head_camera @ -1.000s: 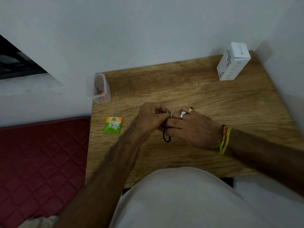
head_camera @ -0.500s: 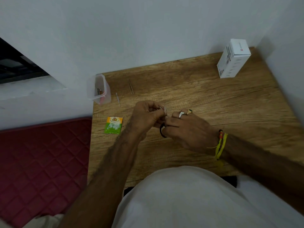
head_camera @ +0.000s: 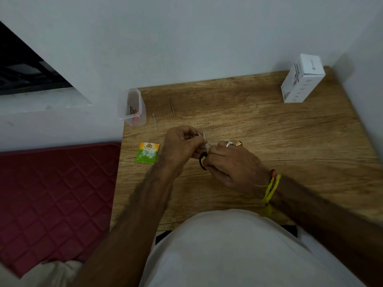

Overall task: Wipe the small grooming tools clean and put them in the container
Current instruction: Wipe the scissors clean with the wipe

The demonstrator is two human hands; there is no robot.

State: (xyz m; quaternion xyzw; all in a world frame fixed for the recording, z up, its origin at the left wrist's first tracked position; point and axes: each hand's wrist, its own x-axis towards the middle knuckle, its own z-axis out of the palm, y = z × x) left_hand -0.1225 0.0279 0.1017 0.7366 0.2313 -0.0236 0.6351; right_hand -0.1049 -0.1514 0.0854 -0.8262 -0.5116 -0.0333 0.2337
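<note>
- At mid-table, right of the sachet [head_camera: 147, 153], both hands meet over small scissors [head_camera: 203, 157] — black finger loop low, thin metal blades pointing up toward the wall.
- Right hand [head_camera: 230, 162]: fingers curled round the loop end, holding the scissors steady; two rings show on the upper fingers.
- Left hand [head_camera: 180, 145]: thumb and fingertips pinch a small pale wipe [head_camera: 204, 136] against the blade tips.
- Since a second ago the pinch has travelled from near the pivot up toward the tips, and both hands have drifted a little toward the sachet — it reads as one wiping stroke along the blades.
- My judgement: the scissors are nearly wiped, but not yet cleared for the container [head_camera: 132, 107].
- Container stands at the table's far left corner, beyond the sachet, with a few tools already upright inside; which ones I cannot tell.
- Tweezers [head_camera: 171, 106] lie right of the container, and a thin pale stick [head_camera: 155, 121] lies just beside it — both still out, so likely still to be wiped.
- White box [head_camera: 302, 79] sits well apart at the far right corner, touching nothing.
- Table [head_camera: 269, 129] is wood grain; a red mat [head_camera: 56, 193] lies left of it.
</note>
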